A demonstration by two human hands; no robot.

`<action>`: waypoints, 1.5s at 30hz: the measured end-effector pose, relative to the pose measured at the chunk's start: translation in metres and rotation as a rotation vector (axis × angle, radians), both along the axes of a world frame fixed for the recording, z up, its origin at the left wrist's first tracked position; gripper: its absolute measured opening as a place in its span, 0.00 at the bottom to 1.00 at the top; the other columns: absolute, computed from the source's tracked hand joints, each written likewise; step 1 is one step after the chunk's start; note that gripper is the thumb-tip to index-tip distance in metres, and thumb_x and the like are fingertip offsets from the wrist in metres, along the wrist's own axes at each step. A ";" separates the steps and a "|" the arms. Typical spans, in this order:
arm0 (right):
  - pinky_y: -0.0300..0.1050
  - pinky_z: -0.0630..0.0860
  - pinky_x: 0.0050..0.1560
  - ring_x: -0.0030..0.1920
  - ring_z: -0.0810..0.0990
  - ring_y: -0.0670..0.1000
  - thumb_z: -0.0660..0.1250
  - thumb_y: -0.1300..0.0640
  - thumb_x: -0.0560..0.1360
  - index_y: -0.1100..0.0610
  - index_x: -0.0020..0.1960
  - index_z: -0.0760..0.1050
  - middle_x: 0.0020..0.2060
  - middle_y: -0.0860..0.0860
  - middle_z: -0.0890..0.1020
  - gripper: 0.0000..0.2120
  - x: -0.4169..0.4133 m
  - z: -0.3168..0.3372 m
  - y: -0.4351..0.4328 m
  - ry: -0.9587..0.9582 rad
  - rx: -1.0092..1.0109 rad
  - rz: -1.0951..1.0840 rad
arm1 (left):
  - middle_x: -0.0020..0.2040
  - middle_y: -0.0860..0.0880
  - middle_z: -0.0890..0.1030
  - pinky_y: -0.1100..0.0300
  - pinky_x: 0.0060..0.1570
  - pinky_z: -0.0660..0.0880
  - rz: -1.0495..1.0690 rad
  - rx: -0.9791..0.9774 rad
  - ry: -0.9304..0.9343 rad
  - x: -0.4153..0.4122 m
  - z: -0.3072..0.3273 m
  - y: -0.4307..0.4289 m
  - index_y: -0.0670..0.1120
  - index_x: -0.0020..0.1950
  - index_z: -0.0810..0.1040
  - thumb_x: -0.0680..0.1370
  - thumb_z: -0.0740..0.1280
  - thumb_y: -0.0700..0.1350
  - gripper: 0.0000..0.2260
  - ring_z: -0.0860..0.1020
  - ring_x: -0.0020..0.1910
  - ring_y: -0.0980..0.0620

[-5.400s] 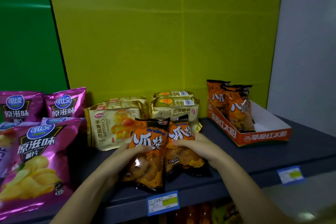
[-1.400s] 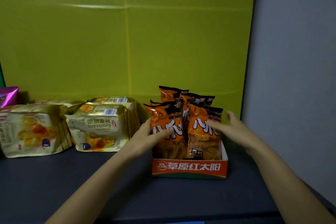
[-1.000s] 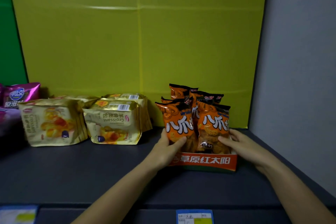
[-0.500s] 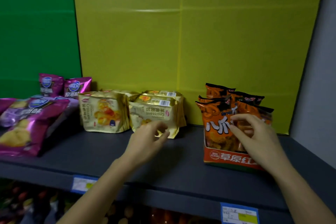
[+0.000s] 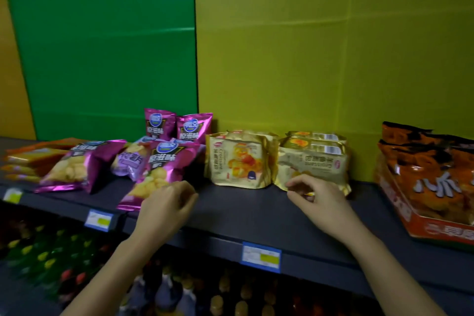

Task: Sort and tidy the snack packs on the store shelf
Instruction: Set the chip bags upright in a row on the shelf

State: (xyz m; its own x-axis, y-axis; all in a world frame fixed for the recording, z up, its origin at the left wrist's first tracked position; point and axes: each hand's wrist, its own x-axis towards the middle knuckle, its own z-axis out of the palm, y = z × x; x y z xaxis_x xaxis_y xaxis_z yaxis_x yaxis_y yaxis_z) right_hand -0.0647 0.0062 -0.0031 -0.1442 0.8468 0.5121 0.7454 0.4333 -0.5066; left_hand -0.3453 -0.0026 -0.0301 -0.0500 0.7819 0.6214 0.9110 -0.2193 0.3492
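While both hands are being held low over the shelf (image 5: 243, 215) front, the left hand (image 5: 166, 205) is being rested, loosely curled and gripping nothing, at the bottom edge of a magenta chip bag (image 5: 164, 164), one of three lying flat, tops toward the back. The right hand (image 5: 318, 200) is being curled against the lower edge of a gold croissant pack (image 5: 313, 164) standing with its print inverted; whether it is being pinched cannot be told. Two more chip bags (image 5: 159, 124) are being seen upright behind.
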 end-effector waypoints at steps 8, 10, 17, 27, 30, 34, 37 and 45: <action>0.49 0.77 0.50 0.46 0.79 0.44 0.65 0.49 0.72 0.45 0.47 0.77 0.40 0.41 0.80 0.05 -0.115 -0.009 0.018 0.014 -0.077 0.083 | 0.38 0.54 0.80 0.57 0.37 0.70 0.126 0.014 -0.088 -0.110 -0.005 -0.009 0.50 0.41 0.80 0.74 0.68 0.47 0.03 0.80 0.42 0.48; 0.48 0.77 0.51 0.45 0.79 0.44 0.65 0.51 0.72 0.45 0.47 0.76 0.39 0.40 0.80 0.04 -0.134 -0.008 0.024 0.015 -0.087 0.101 | 0.39 0.53 0.82 0.55 0.39 0.73 0.137 -0.002 -0.096 -0.126 -0.007 -0.005 0.50 0.41 0.79 0.74 0.67 0.48 0.03 0.80 0.42 0.48; 0.37 0.71 0.47 0.47 0.78 0.46 0.63 0.45 0.74 0.57 0.62 0.72 0.43 0.44 0.79 0.22 -0.187 -0.004 0.057 0.091 -0.241 0.175 | 0.41 0.53 0.82 0.53 0.41 0.76 0.191 -0.008 -0.139 -0.165 -0.019 0.013 0.51 0.42 0.79 0.74 0.67 0.49 0.03 0.80 0.42 0.49; 0.44 0.68 0.62 0.62 0.73 0.50 0.55 0.17 0.49 0.59 0.71 0.60 0.64 0.49 0.73 0.63 -0.228 -0.019 0.104 0.055 -0.453 0.163 | 0.48 0.45 0.81 0.52 0.44 0.75 0.307 0.019 -0.220 -0.254 -0.010 0.064 0.44 0.46 0.81 0.74 0.69 0.46 0.06 0.79 0.46 0.45; 0.45 0.69 0.63 0.64 0.73 0.50 0.54 0.20 0.51 0.54 0.68 0.64 0.66 0.49 0.73 0.56 -0.235 -0.017 0.103 0.026 -0.418 0.162 | 0.55 0.41 0.77 0.48 0.50 0.74 0.357 0.026 -0.241 -0.284 -0.003 0.081 0.41 0.53 0.78 0.75 0.68 0.46 0.12 0.76 0.53 0.41; 0.41 0.69 0.59 0.58 0.76 0.46 0.60 0.25 0.54 0.49 0.64 0.68 0.60 0.44 0.77 0.45 -0.244 -0.012 0.101 0.135 -0.436 0.161 | 0.57 0.35 0.76 0.47 0.53 0.70 0.367 -0.072 -0.223 -0.317 0.003 0.107 0.35 0.58 0.73 0.75 0.67 0.48 0.19 0.73 0.57 0.35; 0.38 0.73 0.58 0.54 0.79 0.40 0.64 0.25 0.54 0.46 0.60 0.71 0.56 0.41 0.79 0.40 -0.256 -0.010 0.099 0.219 -0.446 0.158 | 0.57 0.33 0.76 0.46 0.53 0.69 0.337 -0.197 -0.178 -0.333 0.005 0.122 0.34 0.58 0.71 0.75 0.67 0.52 0.23 0.73 0.57 0.34; 0.24 0.73 0.30 0.32 0.80 0.31 0.70 0.59 0.70 0.42 0.46 0.70 0.42 0.39 0.79 0.15 -0.283 -0.008 0.086 0.446 -0.474 0.162 | 0.60 0.38 0.77 0.52 0.54 0.72 0.132 -0.522 -0.389 -0.360 0.020 0.139 0.37 0.61 0.69 0.64 0.73 0.63 0.38 0.75 0.58 0.39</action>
